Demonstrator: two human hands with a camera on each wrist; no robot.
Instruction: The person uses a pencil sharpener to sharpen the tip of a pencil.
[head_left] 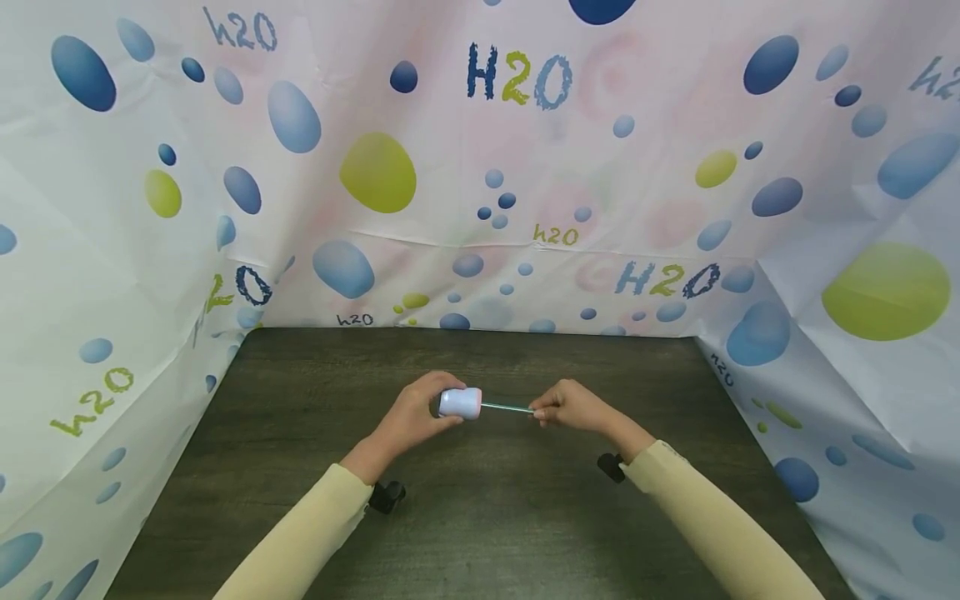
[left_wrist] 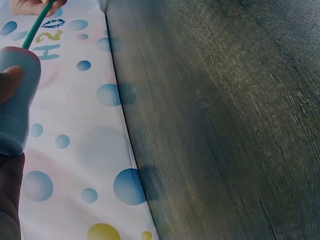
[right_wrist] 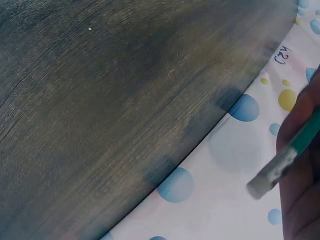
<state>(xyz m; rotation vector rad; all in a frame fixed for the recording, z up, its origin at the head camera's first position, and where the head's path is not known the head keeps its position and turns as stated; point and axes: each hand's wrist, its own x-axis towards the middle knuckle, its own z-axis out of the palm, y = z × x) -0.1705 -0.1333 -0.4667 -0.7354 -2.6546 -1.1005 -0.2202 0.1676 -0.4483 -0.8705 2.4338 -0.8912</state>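
Note:
Above the table, my left hand (head_left: 408, 417) grips a light-blue, barrel-shaped pencil sharpener (head_left: 460, 403) between thumb and fingers. Its pink-rimmed end faces right, and a green pencil (head_left: 506, 407) runs into that end. My right hand (head_left: 577, 407) pinches the pencil near its outer end. In the left wrist view the sharpener (left_wrist: 20, 100) tilts upward, with the pencil (left_wrist: 37, 25) entering its pink rim. The right wrist view shows the pencil's pale eraser (right_wrist: 258, 189) and metal band sticking out beside the fingers. The pencil's tip is hidden inside the sharpener.
A dark wood-grain table (head_left: 480, 517) lies under both hands. White sheeting (head_left: 450, 283) printed with blue and green drops and "H2O" stands along its back and sides. A dark wrist camera (head_left: 387, 497) hangs at the left wrist, another (head_left: 611, 467) at the right.

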